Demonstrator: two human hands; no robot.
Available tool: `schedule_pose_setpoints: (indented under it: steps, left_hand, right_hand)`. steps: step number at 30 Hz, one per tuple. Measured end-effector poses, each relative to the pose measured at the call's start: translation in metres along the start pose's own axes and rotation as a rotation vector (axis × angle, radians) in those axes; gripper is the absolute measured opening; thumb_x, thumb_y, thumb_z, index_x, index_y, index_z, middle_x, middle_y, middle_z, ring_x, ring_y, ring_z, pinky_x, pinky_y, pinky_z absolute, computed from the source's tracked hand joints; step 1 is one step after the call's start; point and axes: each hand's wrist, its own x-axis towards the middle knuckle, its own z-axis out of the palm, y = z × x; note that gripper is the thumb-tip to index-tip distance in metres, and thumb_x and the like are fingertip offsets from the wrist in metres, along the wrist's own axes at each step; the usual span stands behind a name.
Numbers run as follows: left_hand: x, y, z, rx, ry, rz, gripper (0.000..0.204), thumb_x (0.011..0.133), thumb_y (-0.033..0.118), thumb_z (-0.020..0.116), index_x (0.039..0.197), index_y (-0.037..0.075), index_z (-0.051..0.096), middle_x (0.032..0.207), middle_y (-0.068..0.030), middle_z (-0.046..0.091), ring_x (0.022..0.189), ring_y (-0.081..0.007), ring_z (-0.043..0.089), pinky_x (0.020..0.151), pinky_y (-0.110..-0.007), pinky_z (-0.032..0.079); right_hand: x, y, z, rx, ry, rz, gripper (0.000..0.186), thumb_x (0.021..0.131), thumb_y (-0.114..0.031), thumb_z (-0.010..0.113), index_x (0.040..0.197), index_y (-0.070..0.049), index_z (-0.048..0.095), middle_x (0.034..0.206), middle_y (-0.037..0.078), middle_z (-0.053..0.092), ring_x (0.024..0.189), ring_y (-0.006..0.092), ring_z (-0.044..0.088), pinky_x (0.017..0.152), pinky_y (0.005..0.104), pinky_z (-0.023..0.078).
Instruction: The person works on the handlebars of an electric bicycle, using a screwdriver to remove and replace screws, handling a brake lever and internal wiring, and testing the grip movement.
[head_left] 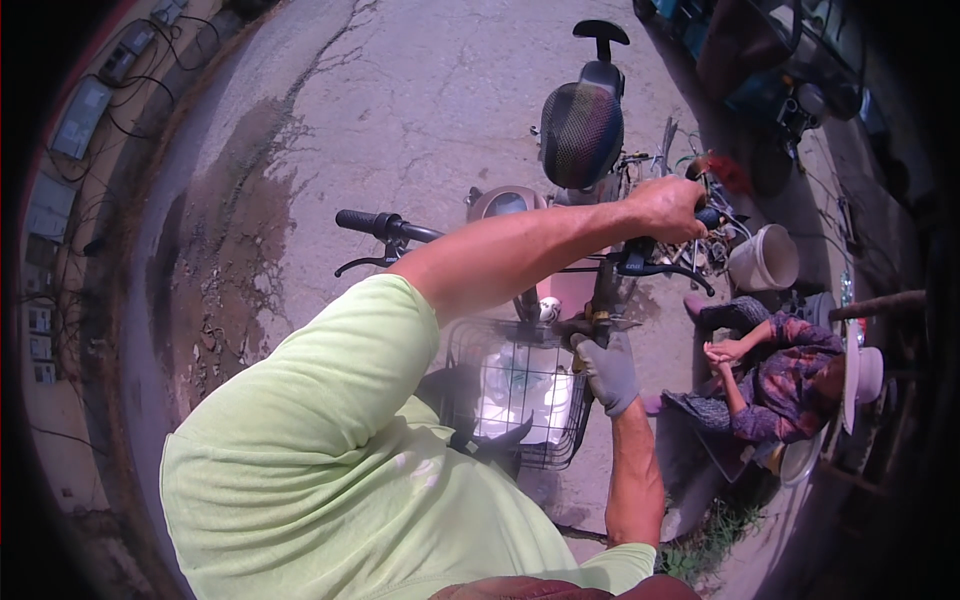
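A: Near stuff first. What have we got?

B: Pale green sleeve [320, 350], then the wire basket [578, 420] with whitish plastic [525, 395] in it. Gloved right hand [610, 378] at its far right corner, by the front post [606, 287].

A: Fingers there?

B: Bent in near something dark and yellow [601, 317]; whether they're gripping it, we can't tell.

A: Left hand [668, 208]?

B: Bare, arm reaching across, fingers curled around the handlebar grip [709, 218] at picture right. Brake lever [682, 271] just below.

A: Where's the bike, and which step?

B: Straight ahead, basket end toward us, saddle [580, 130] beyond. We'd call it: left steadies the bar, right works by the post.

A: Next move calls for?

B: A steady bar and a clear view past that forearm, we'd judge.

A: Far things?

B: Scrap heap [715, 250], whitish bucket [752, 266], seated person [795, 370] off to the right.
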Motion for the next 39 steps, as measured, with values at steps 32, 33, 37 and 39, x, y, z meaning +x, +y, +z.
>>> schedule_pose_setpoints:
  steps: [32, 33, 37, 39]
  left_hand:
    - [0.004, -0.003, 0.003, -0.001, 0.018, -0.033, 0.054, 0.088, 0.035, 0.080, 0.130, 0.003, 0.073, 0.120, -0.0240, 0.076, 0.116, -0.0388, 0.073, 0.103, -0.046, 0.056]
    - [0.004, -0.001, 0.003, -0.002, 0.023, -0.032, 0.054, 0.088, 0.035, 0.080, 0.130, 0.003, 0.073, 0.120, -0.0240, 0.076, 0.116, -0.0388, 0.073, 0.103, -0.046, 0.056]
    - [0.003, -0.002, -0.001, -0.006, 0.014, -0.032, 0.053, 0.089, 0.035, 0.080, 0.130, 0.004, 0.073, 0.119, -0.0237, 0.077, 0.114, -0.0388, 0.073, 0.102, -0.046, 0.056]
    - [0.003, 0.000, -0.002, -0.006, 0.010, -0.015, 0.053, 0.089, 0.036, 0.080, 0.131, 0.005, 0.073, 0.119, -0.0232, 0.077, 0.114, -0.0386, 0.073, 0.102, -0.046, 0.056]
  right_hand:
    - [-0.022, -0.099, -0.008, -0.025, -0.150, 0.317, 0.049, 0.107, -0.041, 0.064, 0.117, 0.005, 0.079, 0.092, 0.013, 0.079, 0.073, 0.0173, 0.068, 0.074, 0.0330, 0.056]
    - [-0.023, -0.100, -0.007, 0.002, -0.151, 0.310, 0.048, 0.106, -0.040, 0.065, 0.118, 0.005, 0.079, 0.096, 0.015, 0.079, 0.073, 0.0178, 0.068, 0.075, 0.0332, 0.057]
    - [0.000, -0.039, -0.007, -0.418, -0.152, 0.285, 0.034, 0.107, -0.026, 0.068, 0.126, 0.001, 0.075, 0.111, 0.010, 0.080, 0.105, 0.0178, 0.073, 0.093, 0.0296, 0.055]
    - [0.017, -0.001, 0.002, -0.156, -0.063, 0.087, 0.033, 0.105, -0.017, 0.068, 0.134, 0.000, 0.070, 0.116, 0.009, 0.078, 0.106, 0.0171, 0.072, 0.095, 0.0293, 0.054]
